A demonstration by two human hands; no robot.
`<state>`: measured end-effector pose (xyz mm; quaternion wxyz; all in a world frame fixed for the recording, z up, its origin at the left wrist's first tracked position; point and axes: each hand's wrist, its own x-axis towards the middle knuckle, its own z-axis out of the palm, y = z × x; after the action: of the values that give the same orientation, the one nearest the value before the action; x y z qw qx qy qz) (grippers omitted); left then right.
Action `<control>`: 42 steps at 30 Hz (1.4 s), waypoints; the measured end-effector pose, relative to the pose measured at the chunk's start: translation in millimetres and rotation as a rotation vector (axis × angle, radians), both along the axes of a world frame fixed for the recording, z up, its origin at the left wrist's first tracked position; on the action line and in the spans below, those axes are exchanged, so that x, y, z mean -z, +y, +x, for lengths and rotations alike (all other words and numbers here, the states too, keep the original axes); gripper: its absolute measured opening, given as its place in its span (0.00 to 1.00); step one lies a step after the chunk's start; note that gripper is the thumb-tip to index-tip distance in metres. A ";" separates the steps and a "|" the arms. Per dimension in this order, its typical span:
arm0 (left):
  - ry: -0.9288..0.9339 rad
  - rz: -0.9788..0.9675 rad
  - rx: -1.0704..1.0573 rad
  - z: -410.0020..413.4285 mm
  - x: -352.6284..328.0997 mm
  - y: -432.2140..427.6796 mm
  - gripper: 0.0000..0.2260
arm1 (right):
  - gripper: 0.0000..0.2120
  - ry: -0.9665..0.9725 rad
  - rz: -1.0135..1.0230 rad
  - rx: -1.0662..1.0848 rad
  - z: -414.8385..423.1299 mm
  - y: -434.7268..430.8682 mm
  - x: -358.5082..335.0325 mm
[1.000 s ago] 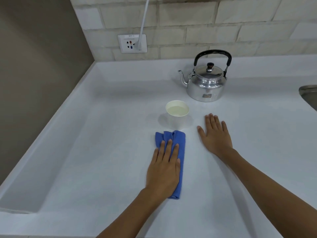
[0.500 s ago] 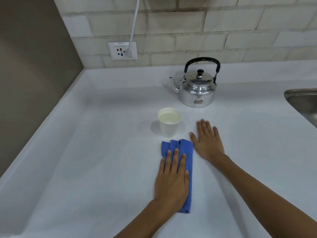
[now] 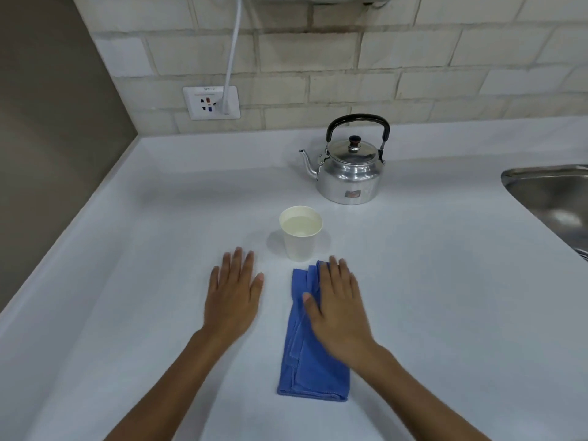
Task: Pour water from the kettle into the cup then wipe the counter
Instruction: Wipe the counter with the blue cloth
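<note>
A folded blue cloth point(image 3: 305, 370) lies on the white counter point(image 3: 445, 281) in front of me. My right hand point(image 3: 337, 307) presses flat on the cloth's upper half, fingers stretched out. Left of the cloth, my left hand point(image 3: 234, 297) rests flat on the bare counter, holding nothing. A white paper cup point(image 3: 300, 240) with water in it stands upright just beyond the cloth, a little past my right fingertips. The shiny metal kettle point(image 3: 350, 173) with a black handle stands upright behind the cup, spout to the left, untouched.
A steel sink point(image 3: 556, 198) is set into the counter at the right edge. A wall socket point(image 3: 211, 102) with a white cord point(image 3: 234, 43) plugged in sits on the tiled back wall. A grey side wall borders the counter on the left.
My left hand came off the cloth and moved left onto the bare counter. My right hand moved from the counter onto the cloth. The camera tilted up.
</note>
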<state>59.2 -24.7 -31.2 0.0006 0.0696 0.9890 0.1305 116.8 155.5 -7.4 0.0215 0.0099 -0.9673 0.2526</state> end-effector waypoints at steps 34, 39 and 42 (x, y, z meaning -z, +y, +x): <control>0.092 -0.037 -0.013 -0.5 15.6 -1.4 0.33 | 0.27 0.044 0.393 0.097 -20.2 137.6 17.4; 0.104 -0.088 -0.023 0.2 13.3 1.8 0.38 | 0.24 -0.077 0.398 0.240 -94.7 156.1 14.9; 0.120 -0.070 -0.018 0.4 12.5 1.4 0.39 | 0.24 -0.047 0.413 0.184 -104.9 124.2 12.8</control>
<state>59.7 -23.3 -43.7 -0.0574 0.0684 0.9918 0.0915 12.0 279.7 -20.2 0.0196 -0.0800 -0.9955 0.0462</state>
